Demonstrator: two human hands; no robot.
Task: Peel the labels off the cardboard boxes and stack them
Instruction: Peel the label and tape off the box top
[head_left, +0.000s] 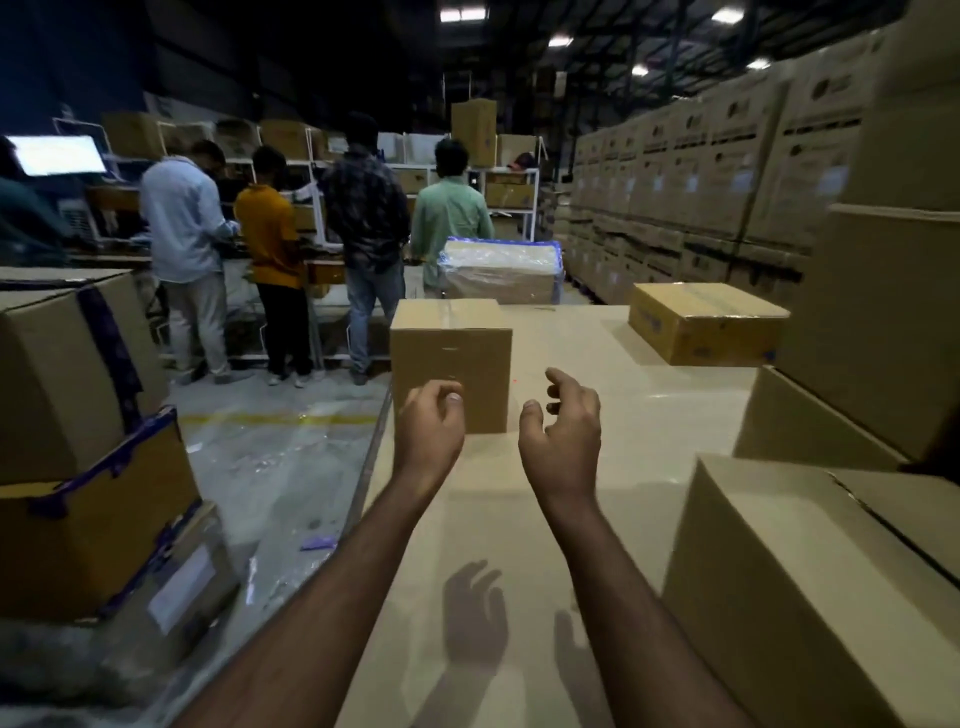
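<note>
A small upright cardboard box (451, 353) stands on a broad cardboard surface (493, 519) in front of me. My left hand (430, 431) hovers just before its lower front face, fingers loosely curled and holding nothing. My right hand (563, 426) hangs to the right of the box, fingers relaxed and spread, also holding nothing. A flat box with blue print (706, 325) lies farther back on the right. No label shows on the small box's near face.
Large cardboard boxes (810, 587) crowd the right side. Taped boxes (78, 415) are stacked on the left, one bearing a white label (182, 587). Several people (363, 218) stand at a bench beyond. A wrapped pallet (501, 273) sits behind the small box.
</note>
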